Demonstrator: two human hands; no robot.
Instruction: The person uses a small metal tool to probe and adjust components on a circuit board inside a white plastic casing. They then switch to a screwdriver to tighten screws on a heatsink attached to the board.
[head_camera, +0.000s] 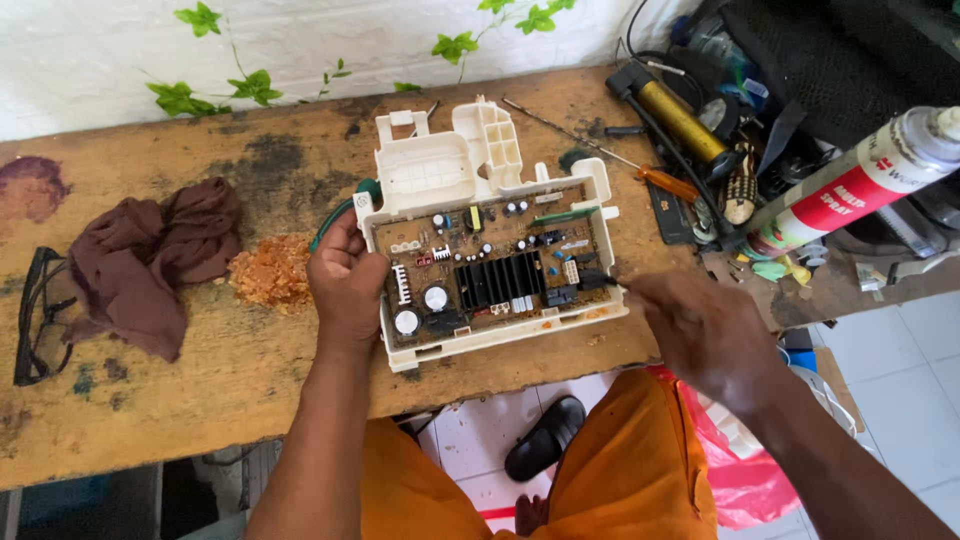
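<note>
A circuit board (490, 275) sits in a white plastic case (445, 165) on a worn wooden table (200, 370), near the front edge and a bit right of the middle. The board has black fins, round silver cans and small colored parts on it.

The left hand (345, 280) is curled shut on the left side of the case and holds it. A green tool handle (335, 222) pokes out just above this hand. The right hand (705, 330) is at the right side of the case. Its fingers are pinched together and touch a black part at the right edge of the board.

A brown cloth (150, 260) lies toward the left end of the table. Dark glasses (35, 315) lie beside it at the left edge. A heap of orange crumbs (270, 270) sits between the cloth and the left hand. A screwdriver with an orange handle (665, 183) lies by the back right corner, and a spray can (850, 185) and a pile of tools are at the right end.
</note>
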